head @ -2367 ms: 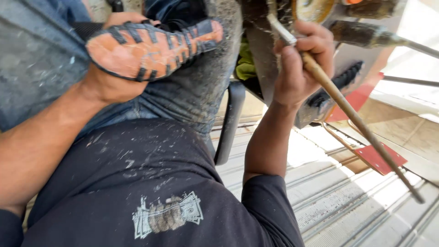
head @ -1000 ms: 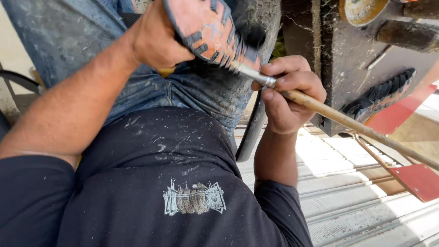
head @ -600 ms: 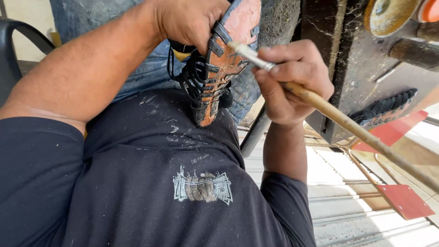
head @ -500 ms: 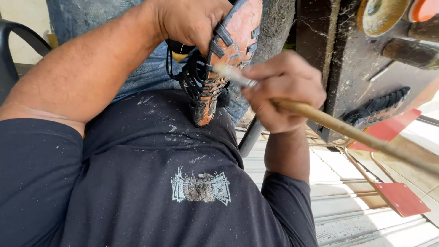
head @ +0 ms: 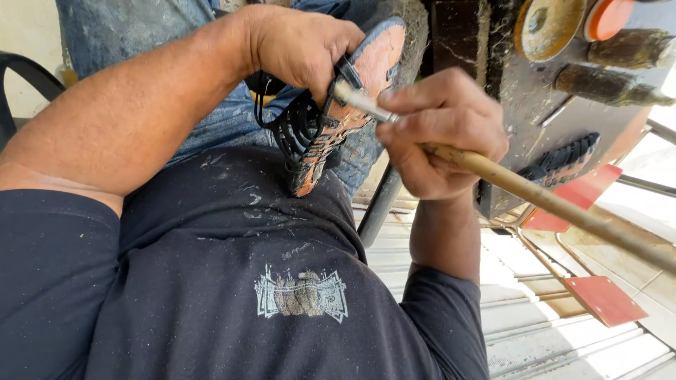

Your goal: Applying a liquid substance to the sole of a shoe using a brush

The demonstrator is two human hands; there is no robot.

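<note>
Orange sole up, the shoe [head: 338,127] sits clamped in your left hand [head: 299,49] over your lap. Your right hand [head: 440,130] grips the brush [head: 535,197], tip on the sole. Next, spread slowly along the edge.

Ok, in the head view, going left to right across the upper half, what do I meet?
Black chair arm → left hand gripping the shoe → orange-soled shoe → right hand holding the brush → long wooden brush handle → red panel behind it.
</note>
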